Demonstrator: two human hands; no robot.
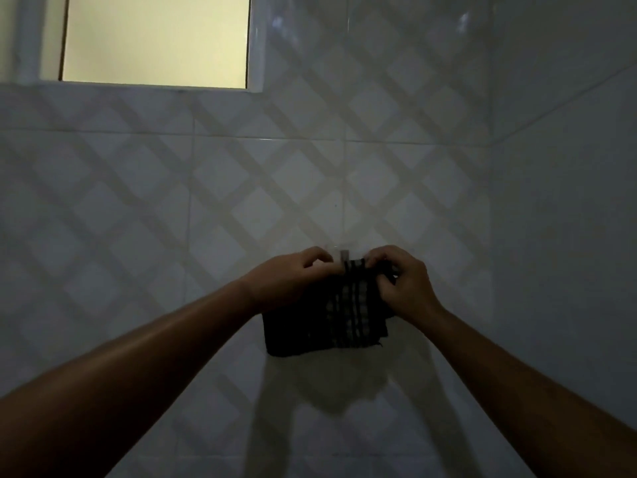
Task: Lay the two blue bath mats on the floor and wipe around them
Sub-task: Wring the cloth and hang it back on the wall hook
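Your dark checked cloth [325,312] hangs flat against the tiled wall [138,201], its top edge gathered right at a small wall hook [343,254] that shows between your two hands. The two blue bath mats are nowhere in this view, and neither is the floor, so you cannot tell from here whether they are laid.

Your left hand [293,276] is curled closed on the cloth's upper left edge, fingers tucked toward the hook. Your right hand [401,282] pinches the upper right corner, with the fingertips [374,262] pressed onto the fabric just beside the hook. Both hands are gripping the cloth, with both arms reaching up to the wall.

The step in hand looks like the cloth at its hook: either lifting it off to wipe with, or hanging it up when the wiping is over. The picture alone does not settle which.

If you are taking it down, the next move calls for easing the gathered edge up and clear of the hook before you pull away, so nothing snags or tears. If you are hanging it, check that the edge is seated over the hook before either hand lets go.

The light is dim; the frosted window [155,39] at upper left gives the only glow, so feel for the hook.
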